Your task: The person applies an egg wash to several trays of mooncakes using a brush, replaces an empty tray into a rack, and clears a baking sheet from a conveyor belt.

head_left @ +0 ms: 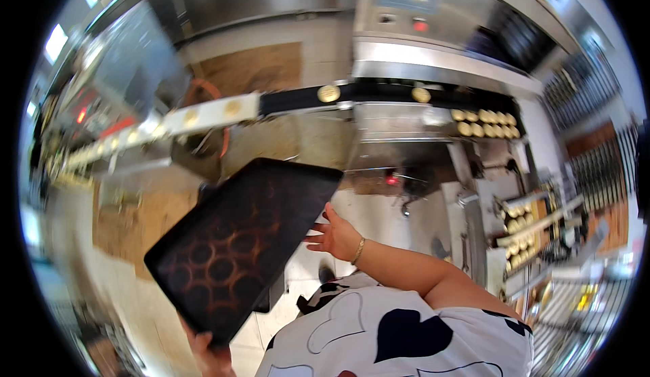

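Note:
A large black baking tray [291,194] with rust-brown ring marks is held tilted in front of me, left of my body. My left hand [208,351] grips its near lower corner, with the fingers partly hidden by the tray. My right hand [338,237], wearing a thin bracelet at the wrist, is at the tray's right edge. Its fingers are stretched out and apart; I cannot tell whether the fingertips touch the rim. No dough pieces lie on the tray.
Ahead, a narrow conveyor belt [298,98] carries round pale dough pieces [329,93] toward a steel machine [433,55]. Rows of dough rounds [484,123] sit at its right end. More dough rounds [520,231] lie lower right, near wire racks [596,167]. Brown cardboard [145,224] covers floor at left.

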Motion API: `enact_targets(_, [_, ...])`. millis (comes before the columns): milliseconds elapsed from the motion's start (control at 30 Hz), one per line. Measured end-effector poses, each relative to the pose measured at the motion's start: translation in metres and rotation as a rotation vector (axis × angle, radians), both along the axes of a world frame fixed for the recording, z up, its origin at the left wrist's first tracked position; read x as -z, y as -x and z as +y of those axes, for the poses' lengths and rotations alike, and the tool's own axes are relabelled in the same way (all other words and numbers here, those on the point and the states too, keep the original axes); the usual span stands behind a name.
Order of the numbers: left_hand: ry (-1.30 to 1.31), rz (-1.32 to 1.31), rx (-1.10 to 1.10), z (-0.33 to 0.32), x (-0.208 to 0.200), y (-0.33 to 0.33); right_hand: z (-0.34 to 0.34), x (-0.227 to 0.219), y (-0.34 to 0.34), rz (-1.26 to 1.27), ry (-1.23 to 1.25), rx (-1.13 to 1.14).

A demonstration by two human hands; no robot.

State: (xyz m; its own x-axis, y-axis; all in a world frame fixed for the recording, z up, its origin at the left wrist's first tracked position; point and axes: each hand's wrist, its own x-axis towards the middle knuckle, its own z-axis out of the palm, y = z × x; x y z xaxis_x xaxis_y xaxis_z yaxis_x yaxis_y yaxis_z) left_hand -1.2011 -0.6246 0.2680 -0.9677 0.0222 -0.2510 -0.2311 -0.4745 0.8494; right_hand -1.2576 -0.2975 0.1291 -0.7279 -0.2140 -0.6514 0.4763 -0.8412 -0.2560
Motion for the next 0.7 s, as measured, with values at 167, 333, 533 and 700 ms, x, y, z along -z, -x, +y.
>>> enact_targets(167, [0.021,-0.103,0.417,0.102,-0.021,0.024,0.106,-0.035,-0.078,0.058,-0.565,0.65])
enact_targets(333, [-0.2,-0.028,0.784,0.263,0.0,0.09,0.219,-0.083,-0.131,0.35,-0.996,1.264])
enact_targets(533, [-0.21,0.234,1.349,0.545,0.04,0.131,0.374,-0.09,-0.15,0.37,-1.127,1.68])
enact_targets(700, [-0.12,0.182,1.588,0.738,0.049,0.155,0.535,-0.08,-0.151,0.205,-1.203,1.854])
